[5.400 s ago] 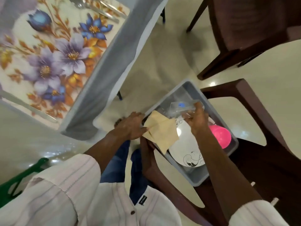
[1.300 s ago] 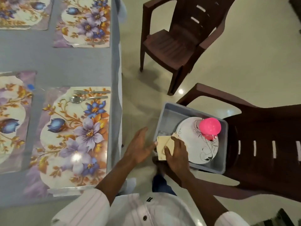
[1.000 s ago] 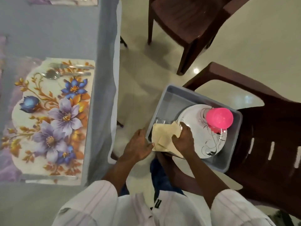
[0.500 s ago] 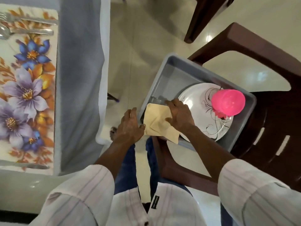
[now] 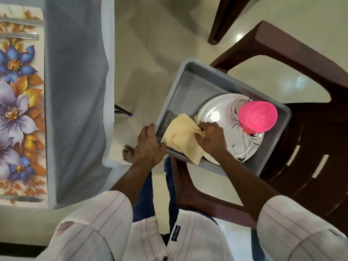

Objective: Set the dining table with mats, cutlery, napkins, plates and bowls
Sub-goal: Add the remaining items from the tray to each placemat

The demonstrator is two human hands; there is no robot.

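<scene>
One grey plastic tub (image 5: 190,72) holds one white plate with black swirls (image 5: 216,113), one pink plastic bowl (image 5: 258,116) and one pale yellow cloth napkin (image 5: 180,136). One floral place mat (image 5: 17,102) lies on the desk. Two dark brown plastic chairs (image 5: 308,147) show.

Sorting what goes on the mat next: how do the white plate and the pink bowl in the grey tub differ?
The white plate is wide, flat and opaque, with a dark swirl pattern; the pink bowl is narrower, deeper, plain and translucent. The plate lies in the grey tub, while the bowl stands on the plate's far edge. The right hand overlaps the plate; the bowl is untouched. Both are round.
</scene>
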